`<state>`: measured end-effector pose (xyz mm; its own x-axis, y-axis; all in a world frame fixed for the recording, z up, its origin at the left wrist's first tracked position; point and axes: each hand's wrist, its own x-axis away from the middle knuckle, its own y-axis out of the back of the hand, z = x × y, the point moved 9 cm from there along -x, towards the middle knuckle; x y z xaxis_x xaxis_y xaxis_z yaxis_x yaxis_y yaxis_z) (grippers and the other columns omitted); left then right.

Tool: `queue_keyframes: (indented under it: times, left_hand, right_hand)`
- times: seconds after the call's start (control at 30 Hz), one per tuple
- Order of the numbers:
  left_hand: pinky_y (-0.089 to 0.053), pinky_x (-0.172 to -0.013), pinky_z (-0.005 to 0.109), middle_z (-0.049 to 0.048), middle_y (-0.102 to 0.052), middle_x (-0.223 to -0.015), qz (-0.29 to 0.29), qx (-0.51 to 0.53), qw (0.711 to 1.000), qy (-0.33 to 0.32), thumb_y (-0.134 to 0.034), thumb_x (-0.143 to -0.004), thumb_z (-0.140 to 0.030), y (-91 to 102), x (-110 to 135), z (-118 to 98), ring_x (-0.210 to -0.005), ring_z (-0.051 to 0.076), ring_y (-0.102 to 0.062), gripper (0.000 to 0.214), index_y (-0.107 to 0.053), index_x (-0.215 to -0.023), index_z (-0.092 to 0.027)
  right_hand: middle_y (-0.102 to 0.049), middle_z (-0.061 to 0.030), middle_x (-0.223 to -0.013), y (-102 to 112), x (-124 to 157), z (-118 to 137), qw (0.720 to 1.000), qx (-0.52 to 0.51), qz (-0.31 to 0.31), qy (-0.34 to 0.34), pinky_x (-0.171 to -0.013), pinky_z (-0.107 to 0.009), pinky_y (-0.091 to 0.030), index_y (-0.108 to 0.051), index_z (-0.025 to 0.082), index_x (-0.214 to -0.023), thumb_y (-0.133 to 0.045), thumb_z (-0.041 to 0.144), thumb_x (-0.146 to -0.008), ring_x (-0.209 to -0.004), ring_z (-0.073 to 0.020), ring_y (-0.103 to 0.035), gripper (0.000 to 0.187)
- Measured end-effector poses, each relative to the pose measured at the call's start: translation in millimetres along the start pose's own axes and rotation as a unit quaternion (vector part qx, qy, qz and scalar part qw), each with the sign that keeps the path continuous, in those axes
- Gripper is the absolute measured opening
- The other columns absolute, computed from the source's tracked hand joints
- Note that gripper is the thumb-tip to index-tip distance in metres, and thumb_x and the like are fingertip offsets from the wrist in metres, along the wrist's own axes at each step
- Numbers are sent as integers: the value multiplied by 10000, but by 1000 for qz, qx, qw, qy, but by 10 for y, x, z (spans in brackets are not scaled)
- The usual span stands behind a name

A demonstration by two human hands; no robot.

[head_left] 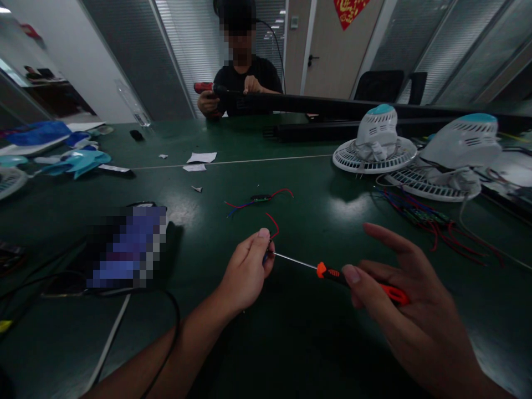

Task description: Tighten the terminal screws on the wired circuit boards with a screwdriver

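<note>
the left hand [247,271], at centre, hides most of the small piece [270,243] it grips. lower left, a screen [131,249] is pixelated. the left edge cuts off a white slatted cover [10,183].

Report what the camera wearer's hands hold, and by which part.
The right hand holds an orange-and-black screwdriver by its handle. The left hand pinches a small dark piece, a red wire projecting above; fingers hide which part is gripped.

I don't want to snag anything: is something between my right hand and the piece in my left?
Only the screwdriver that your right hand holds: its shaft reaches across to the piece in your left hand. Nothing else visible stands between, though that hand hides most of the piece.
</note>
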<state>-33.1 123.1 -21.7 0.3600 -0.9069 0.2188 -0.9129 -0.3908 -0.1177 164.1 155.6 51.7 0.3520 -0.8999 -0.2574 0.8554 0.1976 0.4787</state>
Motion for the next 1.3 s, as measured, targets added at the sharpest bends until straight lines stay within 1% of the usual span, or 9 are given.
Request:
queue_keyframes:
  times: [0.27, 0.5, 0.6, 0.77, 0.9, 1.0, 1.07, 1.17, 1.3]
  left_hand:
    - [-256, -394, 166, -65, -405, -491, 1, -12, 1000, 0, -499, -828, -602, 1, -4, 12, -420, 56, -358, 450, -524, -689, -175]
    - [-276, -412, 161, -57, -426, -518, -2, -8, 1000, -3, -492, -843, -591, 22, -19, 32, -443, 56, -392, 447, -541, -701, -169]
    - [-278, -411, 163, -59, -425, -530, -4, -5, 1000, -1, -512, -831, -588, 18, -15, 21, -446, 57, -394, 440, -533, -694, -170]
    - [-253, -393, 177, -70, -397, -494, 2, -26, 1000, 6, -460, -868, -556, -1, 4, -1, -410, 60, -343, 417, -518, -696, -182]
    - [-244, -388, 194, -71, -393, -472, -4, -42, 999, 10, -417, -892, -530, 16, 10, 1, -386, 66, -320, 403, -513, -698, -190]
    - [-244, -391, 198, -74, -386, -465, -2, -43, 999, 10, -402, -897, -531, 14, 10, 4, -380, 67, -306, 405, -513, -700, -193]
    - [-247, -395, 197, -75, -389, -472, -1, -42, 999, 11, -410, -893, -533, 8, 13, 2, -385, 66, -309, 403, -515, -705, -193]
    - [-252, -401, 191, -69, -399, -490, 2, -39, 999, 8, -434, -879, -539, -3, 17, -13, -403, 64, -330, 405, -515, -696, -188]
    - [-252, -405, 185, -68, -396, -496, 8, -37, 999, 4, -442, -872, -561, -7, 13, -9, -410, 61, -331, 424, -513, -692, -183]
  right_hand:
    - [-672, 24, -623, 26, 9, -15, 1000, 7, -3, -1, -315, -225, -409, -424, 238, -1321, -601, 357, -878, -498, -175, -669, 492]
    - [-674, 24, -688, 7, 2, -37, 1000, 0, 6, -5, -327, -230, -444, -395, 254, -1331, -615, 376, -862, -419, -134, -585, 532]
    - [-672, 19, -691, 7, -7, -40, 1000, -3, 7, -8, -329, -229, -444, -402, 241, -1321, -613, 389, -860, -429, -136, -592, 528]
    - [-657, 30, -623, -8, -12, -15, 999, 21, 17, -27, -364, -251, -464, -435, 227, -1327, -576, 469, -874, -473, -162, -628, 533]
    - [-598, 59, -501, 17, 0, -1, 997, 47, -1, -57, -361, -272, -428, -494, 214, -1311, -464, 513, -927, -406, -158, -578, 487]
    - [-552, 82, -435, 0, -5, 33, 997, 61, 10, -36, -329, -265, -376, -526, 207, -1270, -439, 472, -949, -341, -145, -527, 425]
    - [-551, 87, -442, -13, -10, 60, 997, 71, 20, -3, -336, -260, -385, -519, 210, -1262, -464, 430, -947, -338, -139, -519, 388]
    - [-604, 66, -520, -1, -10, 60, 997, 71, 14, 26, -358, -256, -423, -487, 223, -1279, -507, 392, -934, -389, -143, -569, 385]
    - [-689, 18, -650, 23, -8, 13, 999, 43, -2, 13, -340, -257, -437, -467, 239, -1295, -578, 407, -892, -450, -162, -638, 450]
